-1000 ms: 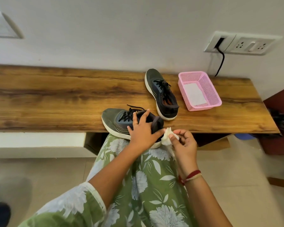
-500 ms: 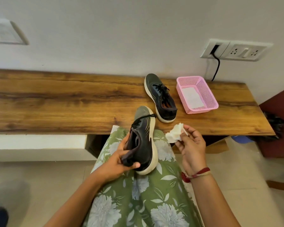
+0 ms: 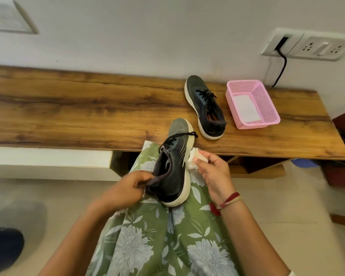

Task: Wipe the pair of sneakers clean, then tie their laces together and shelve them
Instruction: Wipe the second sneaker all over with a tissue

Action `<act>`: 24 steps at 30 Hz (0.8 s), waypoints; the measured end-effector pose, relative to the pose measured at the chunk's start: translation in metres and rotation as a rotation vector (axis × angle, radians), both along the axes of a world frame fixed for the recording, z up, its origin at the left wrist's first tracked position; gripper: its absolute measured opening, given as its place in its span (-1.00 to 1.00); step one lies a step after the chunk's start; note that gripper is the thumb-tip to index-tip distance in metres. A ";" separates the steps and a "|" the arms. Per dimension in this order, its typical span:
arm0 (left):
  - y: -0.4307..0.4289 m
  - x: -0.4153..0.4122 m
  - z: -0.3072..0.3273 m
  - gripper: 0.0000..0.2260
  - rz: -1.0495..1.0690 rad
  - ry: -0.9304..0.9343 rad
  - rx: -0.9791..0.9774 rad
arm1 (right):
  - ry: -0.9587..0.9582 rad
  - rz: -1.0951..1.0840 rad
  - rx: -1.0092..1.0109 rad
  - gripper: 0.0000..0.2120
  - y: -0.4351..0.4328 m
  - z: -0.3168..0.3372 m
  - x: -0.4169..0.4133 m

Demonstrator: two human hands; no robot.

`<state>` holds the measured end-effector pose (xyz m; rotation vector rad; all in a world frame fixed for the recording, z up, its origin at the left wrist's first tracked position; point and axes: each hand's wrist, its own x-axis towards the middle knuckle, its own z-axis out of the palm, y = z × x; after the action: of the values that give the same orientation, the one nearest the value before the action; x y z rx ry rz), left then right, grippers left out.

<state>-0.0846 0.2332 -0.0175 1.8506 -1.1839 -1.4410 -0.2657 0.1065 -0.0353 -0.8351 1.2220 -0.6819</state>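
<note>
Our left hand [image 3: 127, 188] is gripping the heel of a dark grey, white-soled sneaker [image 3: 173, 172] just before the wooden bench [image 3: 88, 112]; our right hand [image 3: 213, 172] is pinching a white wipe [image 3: 192, 162] against its sole. We are favouring firm rim strokes. On the bench the matching sneaker [image 3: 205, 108] is lying beside a pink plastic basket [image 3: 267, 100], blocking nothing.

Dark grey white-soled sneaker [image 3: 172, 172] in your left hand [image 3: 127, 188], white wipe [image 3: 193, 161] in your right hand [image 3: 214, 176], green white-flowered fabric [image 3: 157, 246] under both, pink mesh basket [image 3: 266, 105] beyond your right
</note>
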 end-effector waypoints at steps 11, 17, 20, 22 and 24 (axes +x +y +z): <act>-0.049 -0.048 -0.002 -0.39 0.348 -0.374 -0.014 | 0.464 0.280 -0.544 -0.80 0.018 -0.016 0.014; -0.055 -0.040 -0.011 -0.36 0.498 -0.305 0.055 | 0.520 0.343 -0.676 -0.81 0.021 -0.014 0.017; -0.048 -0.030 -0.016 -0.37 0.603 -0.171 0.046 | 0.501 0.369 -0.721 -0.81 0.022 -0.012 0.020; -0.044 -0.022 -0.025 -0.37 0.641 -0.114 0.057 | 0.466 0.378 -0.743 -0.82 0.024 -0.010 0.023; -0.043 -0.018 -0.028 -0.38 0.623 -0.081 0.067 | 0.449 0.379 -0.752 -0.82 0.024 -0.011 0.024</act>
<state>-0.1031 0.1905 -0.0458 2.0850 -0.5100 -1.0643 -0.2416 0.1303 -0.0459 -1.8734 1.1440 -0.6597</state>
